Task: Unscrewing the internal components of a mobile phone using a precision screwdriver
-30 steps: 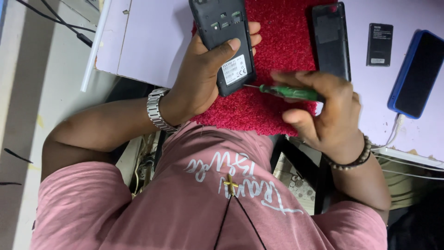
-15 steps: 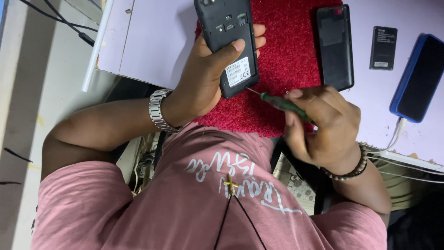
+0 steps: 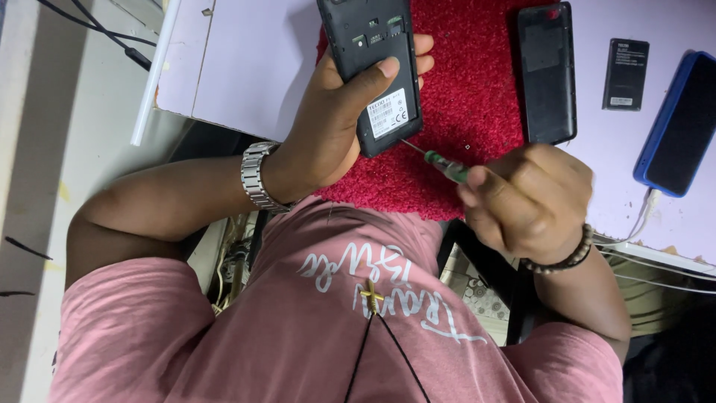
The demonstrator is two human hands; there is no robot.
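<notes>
My left hand (image 3: 335, 127), with a metal watch on the wrist, grips a black phone (image 3: 369, 45) whose back cover is off, holding it over a red fuzzy mat (image 3: 470, 97). The thumb lies across the phone's open back. My right hand (image 3: 529, 198), wearing a bead bracelet, is closed around a thin green-handled screwdriver (image 3: 445, 166). The metal tip points up and left at the phone's near corner, just by the label.
On the mat to the right lies the black back cover (image 3: 547, 75). A black battery (image 3: 625, 75) and a phone in a blue case (image 3: 675, 127), with a white cable (image 3: 641, 224), rest on the pale table (image 3: 239, 60). Dark cables run at far left.
My right hand has pulled back toward my body and turned the screwdriver, so its tip now angles at the phone's near corner. The left hand keeps the phone almost still.
</notes>
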